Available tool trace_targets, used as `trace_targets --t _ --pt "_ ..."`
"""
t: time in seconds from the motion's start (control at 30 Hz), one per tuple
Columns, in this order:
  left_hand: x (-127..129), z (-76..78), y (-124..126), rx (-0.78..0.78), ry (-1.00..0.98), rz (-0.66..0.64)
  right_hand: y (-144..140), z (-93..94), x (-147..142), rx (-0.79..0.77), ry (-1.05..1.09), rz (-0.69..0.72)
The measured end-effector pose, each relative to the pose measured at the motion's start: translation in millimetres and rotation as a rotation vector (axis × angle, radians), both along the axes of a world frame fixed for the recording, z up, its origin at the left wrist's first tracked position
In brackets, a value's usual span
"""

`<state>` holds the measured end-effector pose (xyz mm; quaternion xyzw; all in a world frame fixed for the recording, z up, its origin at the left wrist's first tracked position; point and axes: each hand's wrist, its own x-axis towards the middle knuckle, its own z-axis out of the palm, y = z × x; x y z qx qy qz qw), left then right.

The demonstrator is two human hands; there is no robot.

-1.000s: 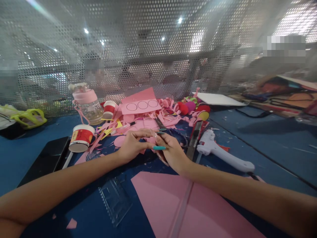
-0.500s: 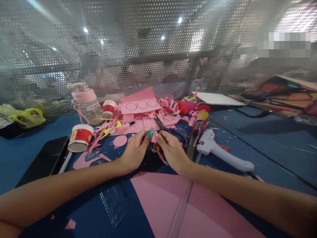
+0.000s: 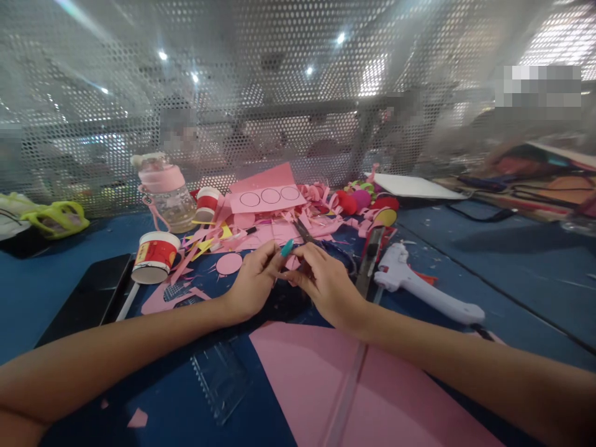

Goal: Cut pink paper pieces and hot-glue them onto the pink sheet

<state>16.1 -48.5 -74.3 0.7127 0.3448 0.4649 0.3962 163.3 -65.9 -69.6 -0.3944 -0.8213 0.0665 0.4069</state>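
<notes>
My left hand (image 3: 254,279) and my right hand (image 3: 333,282) meet over the middle of the table, fingertips pinched close together. A teal nail shows on my left thumb. Whatever small thing sits between the fingers is mostly hidden; I cannot make out what it is. Beyond the hands lie scissors (image 3: 305,231), partly covered, and a pink paper circle (image 3: 229,264) is just left of them. Below my wrists a large pink paper sheet (image 3: 316,379) spreads toward me, with a long clear stick (image 3: 347,391) across it.
A white glue gun (image 3: 428,288) and a utility knife (image 3: 371,261) lie at right. Paper cups (image 3: 156,257), a pink-lidded bottle (image 3: 170,195) and a black phone-like slab (image 3: 86,301) stand or lie left. Pink scraps (image 3: 279,233) and a card with drawn circles (image 3: 270,197) fill the back, before a perforated screen.
My fingers have shifted: the right fingers now curl inward, and my left thumb points up more. A curved pinkish-brown edge under my right hand no longer shows. The view moved slightly.
</notes>
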Motion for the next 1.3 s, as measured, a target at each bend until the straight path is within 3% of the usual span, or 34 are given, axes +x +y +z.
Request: trace_targets --t 0.4,0.7,0.9,1.3 --pt "0.2 0.2 -0.8 0.126 0.072 0.071 -1.4 -2.0 -0.3 0.017 -0.019 -0.103" --pt "3.5 -0.6 -2.4 0.033 -0.003 0.055 -5.5 1.7 0.2 -0.006 -0.062 -0.214" --pt "3.8 -0.6 -3.0 0.003 0.054 0.125 -3.5 -2.9 0.1 0.086 -0.184 -0.286" --pt "-0.2 -2.6 4.4 -0.026 0.049 0.003 0.5 -1.7 0.5 0.069 -0.168 -0.152"
